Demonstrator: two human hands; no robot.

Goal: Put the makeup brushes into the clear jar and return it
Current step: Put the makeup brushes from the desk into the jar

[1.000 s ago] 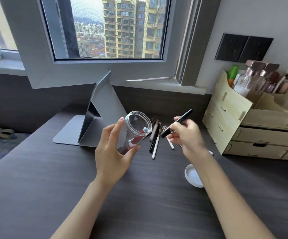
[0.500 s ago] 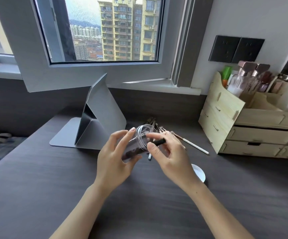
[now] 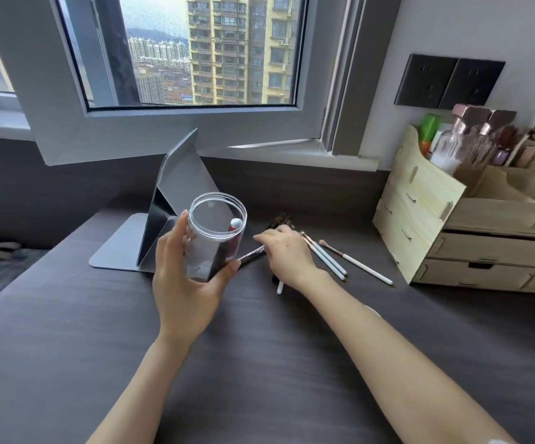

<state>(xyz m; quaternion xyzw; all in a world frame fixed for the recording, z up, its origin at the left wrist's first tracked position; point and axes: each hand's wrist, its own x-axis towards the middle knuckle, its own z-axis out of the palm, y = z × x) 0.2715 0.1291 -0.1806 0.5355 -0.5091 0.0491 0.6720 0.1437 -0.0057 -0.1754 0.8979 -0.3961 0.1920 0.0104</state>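
My left hand (image 3: 192, 283) holds the clear jar (image 3: 216, 233) just above the dark desk, mouth up and tilted slightly away. Inside it stand a red stick with a white ball tip and a dark brush. To the jar's right my right hand (image 3: 287, 254) rests on the pile of makeup brushes, fingers closed on a brush with a silver ferrule (image 3: 252, 254). Dark brushes (image 3: 280, 219) poke out beyond the fingers. Two white-handled brushes (image 3: 327, 260) and a third one (image 3: 357, 263) lie to the right of the hand.
A grey folding stand (image 3: 179, 190) sits behind the jar. The wooden drawer organiser (image 3: 420, 203) with bottles fills the right side. An open window sash (image 3: 179, 133) hangs over the desk's back. A white lid (image 3: 372, 310) peeks from behind my right forearm.
My right hand dropped the black brush into the jar, then moved right and down onto the pile and closed on another brush. The jar now stands more upright.
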